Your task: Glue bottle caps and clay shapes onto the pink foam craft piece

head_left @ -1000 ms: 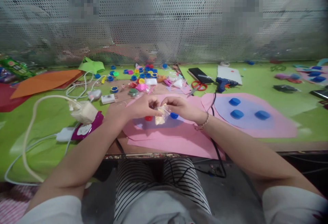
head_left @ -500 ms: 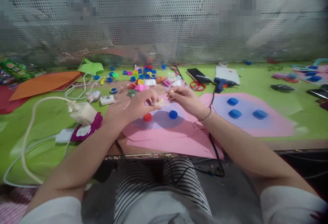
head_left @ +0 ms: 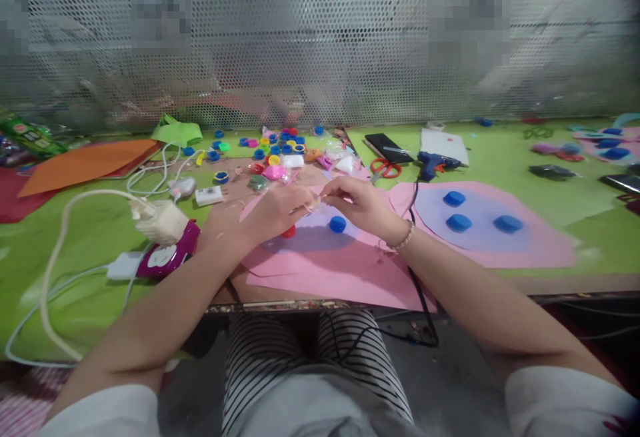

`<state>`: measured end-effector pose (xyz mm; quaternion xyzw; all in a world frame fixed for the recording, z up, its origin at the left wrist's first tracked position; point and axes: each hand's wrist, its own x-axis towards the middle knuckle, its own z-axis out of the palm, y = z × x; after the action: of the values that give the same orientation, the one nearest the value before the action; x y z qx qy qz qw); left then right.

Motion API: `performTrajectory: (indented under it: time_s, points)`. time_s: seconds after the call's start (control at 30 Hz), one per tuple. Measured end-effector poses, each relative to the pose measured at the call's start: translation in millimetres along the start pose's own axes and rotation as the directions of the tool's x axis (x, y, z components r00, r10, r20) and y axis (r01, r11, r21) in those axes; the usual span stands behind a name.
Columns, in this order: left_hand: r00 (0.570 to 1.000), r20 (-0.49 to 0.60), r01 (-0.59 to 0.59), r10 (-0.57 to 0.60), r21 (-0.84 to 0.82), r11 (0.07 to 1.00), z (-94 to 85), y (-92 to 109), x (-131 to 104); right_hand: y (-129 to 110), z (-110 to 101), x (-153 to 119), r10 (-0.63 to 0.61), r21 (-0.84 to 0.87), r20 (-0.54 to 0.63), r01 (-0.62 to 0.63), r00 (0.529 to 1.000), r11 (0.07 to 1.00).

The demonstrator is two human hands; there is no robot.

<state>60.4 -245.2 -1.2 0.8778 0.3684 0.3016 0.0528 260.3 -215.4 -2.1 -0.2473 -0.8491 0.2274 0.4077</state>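
My left hand point(head_left: 283, 209) is closed in a pinch on a small cream-coloured lump in thin clear wrapping point(head_left: 314, 206). The fingers of my right hand point(head_left: 353, 200) are pinched together against the same spot, and what lies between them is mostly hidden. Both hands hover over a pale purple paper shape point(head_left: 313, 240) on pink paper point(head_left: 320, 264). On the purple shape sit a blue bottle cap point(head_left: 337, 224) and a red bottle cap point(head_left: 289, 231), the red one partly covered by my left hand.
Beside it lies another pink and purple paper point(head_left: 545, 247) with blue caps point(head_left: 459, 222). Scissors point(head_left: 386, 168), a glue gun point(head_left: 437, 165) with a black cord, and a phone point(head_left: 389, 148) lie behind. Several loose caps point(head_left: 259, 154) are scattered beyond; a purple power strip point(head_left: 167, 257) with cables is at left.
My two hands have come together, the right fingertips now meeting the left ones at the pale lump. My left hand has turned and covers more of the red cap.
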Motion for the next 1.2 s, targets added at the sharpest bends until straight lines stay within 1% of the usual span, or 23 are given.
performTrajectory:
  time_s: [0.1,0.2,0.3,0.4,0.53,0.63,0.67,0.73,0.8,0.87,0.93,1.0,1.1,1.13,1.2]
  points:
    - [0.991,-0.082,-0.107,0.109,0.028,0.994,2.1,-0.3,0.1,0.2,0.1,-0.1,0.009,0.004,0.022,-0.009,1.0,1.0]
    - [0.96,-0.169,-0.213,0.221,0.068,0.975,5.6,-3.7,0.7,-0.5,1.4,-0.6,0.006,0.007,0.029,-0.006,1.0,1.0]
    - [0.939,-0.206,-0.263,0.277,0.094,0.96,8.4,-8.0,1.1,-2.0,2.9,-1.1,0.01,-0.043,0.013,-0.009,1.0,0.999]
    - [0.939,-0.2,-0.269,0.28,0.081,0.96,10.4,-11.1,0.1,-4.4,4.3,-1.4,0.019,-0.102,0.035,-0.015,0.999,0.995]
    - [0.957,-0.179,-0.218,0.227,0.068,0.974,12.0,-10.9,-2.4,-4.4,5.9,-1.2,-0.019,-0.153,0.137,0.04,0.99,0.987]
    - [0.963,-0.172,-0.193,0.209,0.104,0.976,11.3,-8.1,-2.7,0.7,5.0,0.0,-0.056,-0.095,0.226,0.079,0.973,0.992]
    - [0.964,-0.163,-0.198,0.212,0.096,0.975,10.6,-7.0,-2.2,2.7,3.8,0.6,-0.071,-0.054,0.248,0.087,0.966,0.995]
    - [0.967,-0.143,-0.207,0.209,0.029,0.978,9.1,-4.6,-0.5,5.9,0.1,1.9,-0.103,0.039,0.276,0.096,0.956,0.995]
    - [0.978,-0.146,-0.166,0.152,-0.094,0.982,7.9,-2.3,1.9,6.1,-3.8,2.9,-0.114,0.129,0.297,0.079,0.948,0.989]
    - [0.984,-0.177,-0.068,0.021,-0.261,0.963,7.5,-0.6,4.2,3.1,-5.6,3.1,-0.076,0.214,0.31,0.008,0.948,0.977]
    - [0.97,-0.2,0.041,-0.137,-0.422,0.905,7.7,-0.3,6.0,-1.3,-3.0,2.6,-0.007,0.287,0.299,-0.083,0.954,0.954]
    - [0.95,-0.201,0.1,-0.239,-0.529,0.843,7.8,-1.2,6.8,-4.5,3.4,2.0,0.091,0.344,0.247,-0.175,0.965,0.923]
    - [0.934,-0.218,0.107,-0.284,-0.587,0.802,7.5,-2.8,7.0,-3.4,14.1,1.4,0.249,0.445,0.148,-0.289,0.957,0.848]
    - [0.931,-0.224,0.104,-0.29,-0.597,0.796,7.4,-2.9,7.0,-1.5,16.7,1.3,0.282,0.481,0.135,-0.311,0.95,0.819]
    - [0.928,-0.221,0.108,-0.301,-0.613,0.783,7.6,-2.1,7.0,3.6,19.6,0.9,0.306,0.538,0.137,-0.33,0.942,0.776]
